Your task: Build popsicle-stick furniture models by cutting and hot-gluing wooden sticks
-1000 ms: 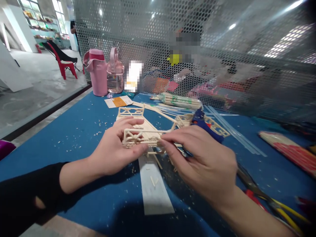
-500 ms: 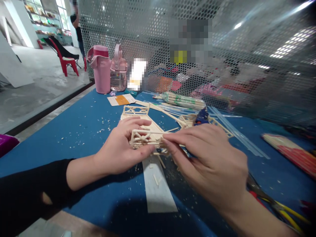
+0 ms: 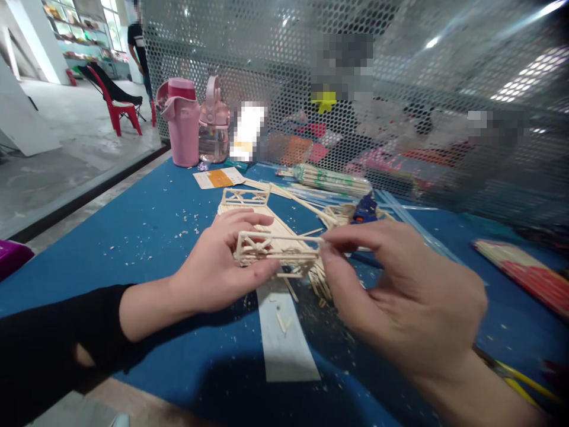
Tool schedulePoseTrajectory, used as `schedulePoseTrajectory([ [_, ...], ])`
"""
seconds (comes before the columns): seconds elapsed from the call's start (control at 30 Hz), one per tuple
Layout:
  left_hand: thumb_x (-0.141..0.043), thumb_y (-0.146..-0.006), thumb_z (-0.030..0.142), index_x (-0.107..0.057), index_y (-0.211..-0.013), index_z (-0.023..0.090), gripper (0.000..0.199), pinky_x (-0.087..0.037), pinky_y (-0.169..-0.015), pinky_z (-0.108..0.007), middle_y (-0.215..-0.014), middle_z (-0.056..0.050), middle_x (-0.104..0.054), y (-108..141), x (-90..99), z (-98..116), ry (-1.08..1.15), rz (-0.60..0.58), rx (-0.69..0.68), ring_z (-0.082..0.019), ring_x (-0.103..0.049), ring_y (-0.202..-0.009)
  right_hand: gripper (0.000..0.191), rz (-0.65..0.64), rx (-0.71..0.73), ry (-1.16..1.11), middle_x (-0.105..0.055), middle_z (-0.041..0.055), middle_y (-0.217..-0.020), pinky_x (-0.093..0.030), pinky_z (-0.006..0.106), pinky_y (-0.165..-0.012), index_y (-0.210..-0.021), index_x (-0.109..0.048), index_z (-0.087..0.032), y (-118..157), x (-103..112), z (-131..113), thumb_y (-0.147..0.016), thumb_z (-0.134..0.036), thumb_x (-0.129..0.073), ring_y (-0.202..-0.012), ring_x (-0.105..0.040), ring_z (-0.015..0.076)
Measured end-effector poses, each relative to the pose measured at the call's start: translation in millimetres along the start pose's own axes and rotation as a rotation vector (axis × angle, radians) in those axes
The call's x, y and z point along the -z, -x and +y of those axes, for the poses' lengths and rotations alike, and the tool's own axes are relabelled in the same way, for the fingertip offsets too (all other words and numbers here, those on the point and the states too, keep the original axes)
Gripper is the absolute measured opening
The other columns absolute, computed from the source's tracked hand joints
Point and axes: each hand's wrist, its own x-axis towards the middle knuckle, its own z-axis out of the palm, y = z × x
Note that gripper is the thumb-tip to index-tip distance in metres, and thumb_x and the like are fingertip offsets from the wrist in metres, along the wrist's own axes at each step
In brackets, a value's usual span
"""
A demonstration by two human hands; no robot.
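A small frame of pale wooden sticks (image 3: 293,254), with crossed pieces at its left end, is held above the table. My left hand (image 3: 222,261) is closed round its left end, thumb in front and fingers behind. My right hand (image 3: 409,290) pinches the frame's upper right corner between thumb and forefinger; the fingertips hide the exact contact. Behind them lies a larger stick platform (image 3: 278,224) with a crossed railing (image 3: 246,196) at its far end. Short cut sticks (image 3: 320,283) lie in a pile below the right fingertips.
A white strip (image 3: 288,350) lies in front on the blue table (image 3: 146,225). A blue glue gun (image 3: 365,207), bagged sticks (image 3: 333,179) and clear glue sticks (image 3: 413,228) lie beyond. Yellow-handled pliers (image 3: 518,379) are at right. Pink jug (image 3: 184,127) and bottle (image 3: 214,133) stand behind.
My right hand has moved right along the stick frame, from its middle to its right end, uncovering the cut-stick pile. My left hand has stayed in place. The person in the background has shifted.
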Motion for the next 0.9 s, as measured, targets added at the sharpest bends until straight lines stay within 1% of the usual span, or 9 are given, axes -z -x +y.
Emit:
schedulePoseTrajectory([
  [0.17, -0.069, -0.074, 0.024, -0.065, -0.079, 0.016, 0.01, -0.046, -0.097, -0.043, -0.112, -0.012, -0.069, -0.5, 1.4, -2.9, 0.012, 0.005, -0.004, -0.024, -0.061, -0.107, 0.012, 0.097, -0.137, 0.005, -0.064, -0.0014, -0.079, -0.048, 0.023, -0.067, -0.089, -0.057, -0.021, 0.4, 5.8, 5.5, -0.079, -0.017, -0.063, -0.069, -0.061, 0.0101],
  [0.3, -0.068, -0.074, 0.024, -0.065, -0.078, 0.016, 0.01, -0.046, -0.098, -0.042, -0.113, -0.013, -0.068, -1.1, 2.0, -3.9, 0.009, 0.0, 0.015, -0.023, -0.061, -0.109, 0.009, 0.118, -0.351, 0.158, -0.064, 0.0018, -0.079, -0.049, 0.025, -0.067, -0.088, -0.06, -0.019, 1.6, 8.5, 47.5, -0.08, -0.023, -0.059, -0.068, -0.06, 0.0123],
  [0.33, -0.068, -0.074, 0.023, -0.066, -0.079, 0.016, 0.009, -0.046, -0.097, -0.042, -0.113, -0.013, -0.068, -1.3, 2.0, -3.9, 0.002, -0.001, 0.016, -0.023, -0.061, -0.109, 0.012, 0.031, -0.464, 0.266, -0.066, 0.0047, -0.083, -0.049, 0.026, -0.069, -0.091, -0.061, -0.018, 2.5, 8.6, 63.5, -0.081, -0.02, -0.054, -0.071, -0.061, 0.0143],
  [0.4, -0.068, -0.074, 0.023, -0.067, -0.08, 0.017, 0.009, -0.046, -0.097, -0.042, -0.112, -0.012, -0.069, -1.6, 1.8, -4.0, -0.014, 0.003, 0.013, -0.024, -0.061, -0.109, 0.032, -0.45, -0.651, 0.514, -0.063, 0.0142, -0.112, -0.047, 0.031, -0.084, -0.114, -0.058, -0.015, 5.8, 7.6, 97.8, -0.085, -0.019, -0.044, -0.101, -0.061, 0.0213],
  [0.43, -0.068, -0.074, 0.023, -0.067, -0.081, 0.017, 0.009, -0.047, -0.097, -0.043, -0.112, -0.012, -0.069, -1.6, 1.6, -4.1, -0.017, 0.007, 0.012, -0.024, -0.061, -0.11, 0.038, -0.577, -0.686, 0.537, -0.061, 0.0188, -0.119, -0.046, 0.034, -0.086, -0.119, -0.056, -0.012, 8.6, 6.5, 114.3, -0.083, -0.02, -0.046, -0.108, -0.059, 0.0263],
  [0.5, -0.068, -0.074, 0.024, -0.068, -0.081, 0.017, 0.01, -0.047, -0.097, -0.043, -0.113, -0.012, -0.069, -1.5, 1.2, -4.6, -0.014, 0.014, 0.015, -0.024, -0.061, -0.11, 0.046, -0.722, -0.742, 0.57, -0.06, 0.0251, -0.119, -0.048, 0.039, -0.079, -0.119, -0.057, -0.006, 16.7, 3.4, 142.0, -0.075, -0.018, -0.052, -0.104, -0.061, 0.034],
  [0.6, -0.068, -0.074, 0.026, -0.068, -0.082, 0.018, 0.011, -0.047, -0.098, -0.044, -0.114, -0.012, -0.068, -0.7, 0.9, -5.3, -0.006, 0.013, 0.027, -0.024, -0.061, -0.11, 0.043, -0.868, -0.782, 0.57, -0.069, 0.0195, -0.095, -0.048, 0.037, -0.065, -0.112, -0.062, -0.012, 31.5, -1.9, 165.4, -0.07, -0.018, -0.056, -0.082, -0.066, 0.0322],
  [0.8, -0.068, -0.075, 0.029, -0.068, -0.083, 0.018, 0.014, -0.046, -0.098, -0.045, -0.115, -0.012, -0.067, 0.6, 1.7, -6.1, -0.025, 0.017, 0.038, -0.025, -0.059, -0.114, 0.044, -0.747, -0.732, 0.571, -0.063, 0.024, -0.106, -0.047, 0.039, -0.072, -0.11, -0.059, -0.01, 43.5, -9.8, 171.1, -0.069, -0.025, -0.06, -0.094, -0.062, 0.034],
  [0.9, -0.068, -0.075, 0.028, -0.068, -0.083, 0.019, 0.012, -0.047, -0.098, -0.044, -0.114, -0.011, -0.067, 0.6, 1.8, -6.1, -0.024, 0.01, 0.028, -0.024, -0.06, -0.113, 0.036, -0.652, -0.679, 0.461, -0.065, 0.0171, -0.09, -0.045, 0.033, -0.063, -0.105, -0.059, -0.011, 42.6, -11.3, 170.5, -0.071, -0.024, -0.06, -0.076, -0.062, 0.026],
])
